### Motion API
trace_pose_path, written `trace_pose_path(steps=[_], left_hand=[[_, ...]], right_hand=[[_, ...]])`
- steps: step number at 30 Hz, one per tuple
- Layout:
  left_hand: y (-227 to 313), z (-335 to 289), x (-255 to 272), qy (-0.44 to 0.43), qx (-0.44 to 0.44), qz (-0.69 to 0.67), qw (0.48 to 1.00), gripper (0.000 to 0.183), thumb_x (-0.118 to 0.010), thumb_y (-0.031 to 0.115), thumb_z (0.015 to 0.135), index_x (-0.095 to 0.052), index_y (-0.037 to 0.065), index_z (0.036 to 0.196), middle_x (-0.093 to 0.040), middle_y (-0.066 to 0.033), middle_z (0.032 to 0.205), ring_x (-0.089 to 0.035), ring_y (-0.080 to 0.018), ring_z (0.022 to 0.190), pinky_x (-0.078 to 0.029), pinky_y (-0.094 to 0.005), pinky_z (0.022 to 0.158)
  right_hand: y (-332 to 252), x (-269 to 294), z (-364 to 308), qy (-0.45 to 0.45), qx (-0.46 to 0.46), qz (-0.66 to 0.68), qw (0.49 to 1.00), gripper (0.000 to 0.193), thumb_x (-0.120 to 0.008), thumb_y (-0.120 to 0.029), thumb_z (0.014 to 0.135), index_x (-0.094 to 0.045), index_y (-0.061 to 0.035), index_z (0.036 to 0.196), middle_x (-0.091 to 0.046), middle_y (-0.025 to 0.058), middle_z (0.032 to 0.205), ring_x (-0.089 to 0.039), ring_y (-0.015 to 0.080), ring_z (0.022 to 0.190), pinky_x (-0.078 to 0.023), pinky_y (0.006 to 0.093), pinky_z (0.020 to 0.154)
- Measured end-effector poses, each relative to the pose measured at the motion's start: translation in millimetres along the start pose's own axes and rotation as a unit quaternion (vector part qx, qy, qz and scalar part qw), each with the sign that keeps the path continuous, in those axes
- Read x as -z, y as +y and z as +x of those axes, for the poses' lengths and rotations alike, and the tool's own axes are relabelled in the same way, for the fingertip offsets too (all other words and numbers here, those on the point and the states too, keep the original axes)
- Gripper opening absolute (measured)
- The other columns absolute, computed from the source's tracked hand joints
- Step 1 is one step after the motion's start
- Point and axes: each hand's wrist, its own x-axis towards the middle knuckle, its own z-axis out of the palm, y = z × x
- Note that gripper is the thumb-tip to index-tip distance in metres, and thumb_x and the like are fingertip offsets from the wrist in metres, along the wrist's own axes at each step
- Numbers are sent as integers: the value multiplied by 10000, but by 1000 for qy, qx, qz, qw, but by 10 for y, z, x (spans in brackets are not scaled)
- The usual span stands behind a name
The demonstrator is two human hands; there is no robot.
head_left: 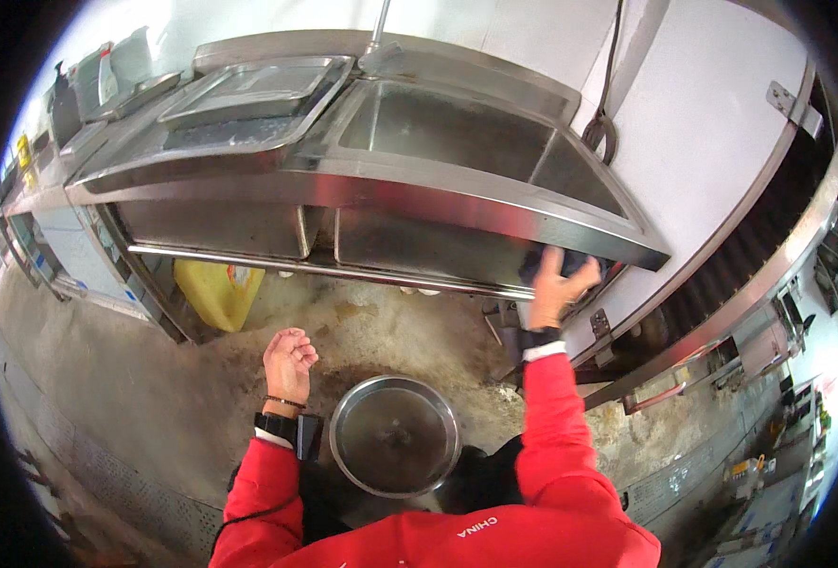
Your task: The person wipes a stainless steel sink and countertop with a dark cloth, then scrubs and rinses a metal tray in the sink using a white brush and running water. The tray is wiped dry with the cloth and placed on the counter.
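At the right end of a steel sink (457, 128), my right hand (563, 284) reaches to the front underside. A dark cloth-like thing (597, 269) shows behind and between its blurred fingers, and the hand seems closed on it. My left hand (289, 364) is raised over the floor, left of a round steel basin (395, 435). Nothing is in that hand, and its fingers are loosely bent and slightly apart. The basin is between my legs and holds murky liquid. Both my sleeves are red, with dark bands at the wrists.
Left of the sink, a shallow steel tray (239, 95) lies on the steel counter. Under the counter a yellow plastic jug (218, 292) rests on the floor behind a horizontal rail (343, 270). A white panel with hinges (684, 123) and a steel appliance edge (778, 275) close off the right side.
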Motion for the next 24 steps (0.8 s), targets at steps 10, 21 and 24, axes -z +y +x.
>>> trace_pose_path(steps=[10,21,24], left_hand=[[-52,172,60,-26,3,4,1000,174,-632,144,908,-593,68,1060,-589,-20,861,-557,-140,736,-476,-276,674],[-160,236,129,-18,25,54,998,181,-660,168,894,-616,76,1043,-597,-5,860,-569,-141,751,-489,-285,687],[-161,283,176,-10,33,52,998,185,-663,183,901,-619,84,1052,-588,6,860,-559,-139,759,-482,-286,701]], right_hand=[[-1395,-714,-1094,-351,411,149,828,479,-807,-266,481,-675,-248,940,-590,56,757,-523,340,822,-353,507,801],[691,753,-121,-445,255,-63,856,433,-778,-176,581,-648,-159,993,-610,125,977,-551,396,996,-435,499,873],[878,995,237,-335,64,-88,936,378,-720,-94,640,-624,-56,1003,-606,180,968,-574,418,956,-482,469,857]])
